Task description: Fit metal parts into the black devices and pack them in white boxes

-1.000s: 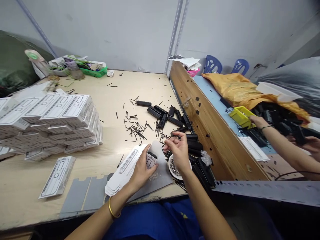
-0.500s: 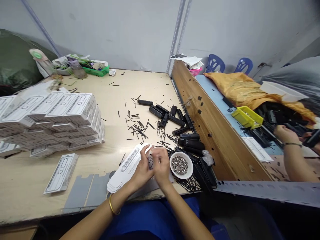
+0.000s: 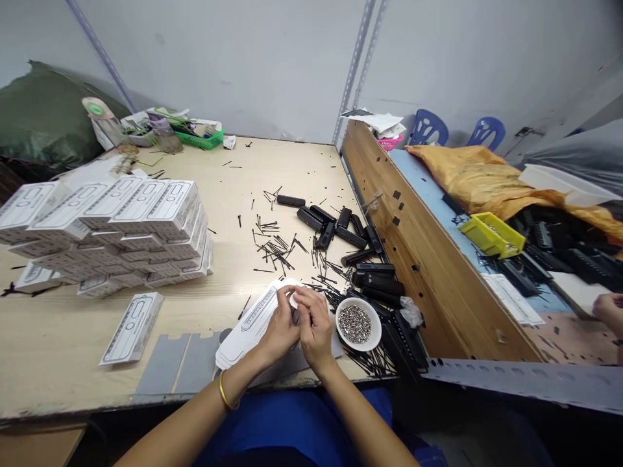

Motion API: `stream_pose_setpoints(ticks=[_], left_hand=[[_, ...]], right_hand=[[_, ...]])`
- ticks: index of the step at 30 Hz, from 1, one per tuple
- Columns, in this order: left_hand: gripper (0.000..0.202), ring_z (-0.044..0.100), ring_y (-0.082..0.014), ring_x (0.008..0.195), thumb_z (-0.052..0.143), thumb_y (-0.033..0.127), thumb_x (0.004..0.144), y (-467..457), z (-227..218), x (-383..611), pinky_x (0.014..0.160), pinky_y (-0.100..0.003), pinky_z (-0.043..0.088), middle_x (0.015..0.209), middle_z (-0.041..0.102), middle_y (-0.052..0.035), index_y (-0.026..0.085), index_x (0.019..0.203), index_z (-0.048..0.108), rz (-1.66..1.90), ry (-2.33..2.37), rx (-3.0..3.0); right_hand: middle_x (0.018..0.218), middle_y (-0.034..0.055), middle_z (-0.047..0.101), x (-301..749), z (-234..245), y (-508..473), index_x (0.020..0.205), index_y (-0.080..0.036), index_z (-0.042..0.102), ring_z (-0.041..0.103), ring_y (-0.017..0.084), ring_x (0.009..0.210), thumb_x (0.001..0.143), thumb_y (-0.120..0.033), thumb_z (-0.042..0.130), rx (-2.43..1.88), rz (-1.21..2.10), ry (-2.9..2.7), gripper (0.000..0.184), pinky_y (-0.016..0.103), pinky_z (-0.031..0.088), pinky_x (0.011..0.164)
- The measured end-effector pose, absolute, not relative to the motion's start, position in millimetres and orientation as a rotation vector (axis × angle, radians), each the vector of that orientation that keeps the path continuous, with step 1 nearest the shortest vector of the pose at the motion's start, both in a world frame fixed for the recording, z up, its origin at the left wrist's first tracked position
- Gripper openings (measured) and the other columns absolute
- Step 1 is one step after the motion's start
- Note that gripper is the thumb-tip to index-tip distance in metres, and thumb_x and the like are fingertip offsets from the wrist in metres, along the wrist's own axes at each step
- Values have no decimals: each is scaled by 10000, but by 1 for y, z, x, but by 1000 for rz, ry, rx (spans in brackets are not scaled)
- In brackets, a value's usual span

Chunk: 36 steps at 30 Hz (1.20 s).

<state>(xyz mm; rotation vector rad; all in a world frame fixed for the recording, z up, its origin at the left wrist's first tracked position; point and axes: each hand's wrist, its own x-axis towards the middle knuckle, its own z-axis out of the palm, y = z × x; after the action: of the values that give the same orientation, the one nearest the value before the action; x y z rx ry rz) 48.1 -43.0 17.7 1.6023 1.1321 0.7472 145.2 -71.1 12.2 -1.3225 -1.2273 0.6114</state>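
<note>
My left hand (image 3: 280, 327) and my right hand (image 3: 315, 324) meet over a stack of flat white printed cards (image 3: 253, 321) at the table's near edge. Both hands are closed in a pinch on a small dark part between the fingertips, held against the top card; most of that part is hidden. Just right of my right hand stands a small white bowl (image 3: 359, 322) full of tiny metal pieces. Thin black pins (image 3: 272, 250) lie scattered beyond the cards, and black oblong cases (image 3: 335, 230) lie past them.
Stacked white boxes (image 3: 121, 227) fill the left of the wooden table (image 3: 63, 337); one box (image 3: 132, 326) lies alone near grey sheets (image 3: 180, 362). A wooden divider (image 3: 413, 259) bounds the right. Beyond it is a yellow tray (image 3: 492, 233) and another person's hand (image 3: 610, 308).
My right hand came back from above the bowl to join my left hand on the card stack. The other person's hands withdrew from the yellow tray toward the right edge.
</note>
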Motion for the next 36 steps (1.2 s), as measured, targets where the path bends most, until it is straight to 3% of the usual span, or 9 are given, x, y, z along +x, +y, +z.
stream_pose_setpoints(ticks=[6,13,18,23,27,29,31,33,36], left_hand=[[579,508,-245,1150,584,351,758,-40,17,50,950,-385,406,1258,445,-165,179,1187,234,704,1191,1653],[520,518,-242,1155,535,303,800,-45,8,55,949,-415,417,1284,421,-189,183,1189,212,741,1091,1710],[523,603,-214,959,567,305,792,-49,10,59,831,-375,475,1160,527,-162,175,1185,248,753,1110,1692],[541,616,-227,818,552,422,801,-27,34,20,728,-355,491,1020,613,-125,143,1230,379,593,1460,1758],[569,580,-307,1036,523,518,788,7,30,-75,875,-419,480,1125,588,-160,110,1185,507,373,2028,1934],[515,462,-446,1192,572,463,747,16,13,-127,953,-560,397,1162,554,-255,56,1063,580,295,2180,1889],[597,248,-548,1316,523,518,787,17,-8,-166,945,-710,275,1382,368,-311,71,1182,553,224,2416,1776],[628,214,-562,1327,487,487,828,14,-24,-187,895,-763,254,1476,237,-302,135,1347,447,197,2542,1678],[549,166,-531,1360,442,344,865,17,-27,-170,913,-778,211,1505,186,-281,152,1378,412,415,2557,1729]], right_hand=[[1194,74,638,157,30,-63,978,-180,621,599,148,1112,889,-379,485,-1469,893,-1006,257,305,448,995],[1123,61,662,158,9,-75,934,-183,628,581,135,1124,902,-266,477,-1369,547,-1230,175,307,466,986],[1288,65,571,152,-1,-86,1094,-202,577,474,146,1279,890,-217,491,-1304,436,-1353,222,355,418,1079],[1434,98,410,151,-2,-88,1336,-211,408,397,155,1352,893,-307,495,-1312,681,-1278,462,366,383,1131],[1209,84,582,173,-5,-81,1150,-179,543,548,143,1157,896,-384,479,-1410,844,-1033,332,335,445,1048],[1102,76,626,187,-8,-78,1054,-163,582,588,141,1054,888,-402,482,-1477,857,-977,308,326,459,999],[1058,73,641,201,-10,-79,1021,-158,595,600,143,1009,878,-411,492,-1517,850,-958,309,312,463,957],[1050,72,644,215,-13,-82,1033,-158,590,605,144,986,869,-421,498,-1552,822,-933,323,300,466,923],[1031,67,643,239,-16,-93,1030,-169,597,597,155,959,868,-422,485,-1720,690,-918,320,301,459,889]])
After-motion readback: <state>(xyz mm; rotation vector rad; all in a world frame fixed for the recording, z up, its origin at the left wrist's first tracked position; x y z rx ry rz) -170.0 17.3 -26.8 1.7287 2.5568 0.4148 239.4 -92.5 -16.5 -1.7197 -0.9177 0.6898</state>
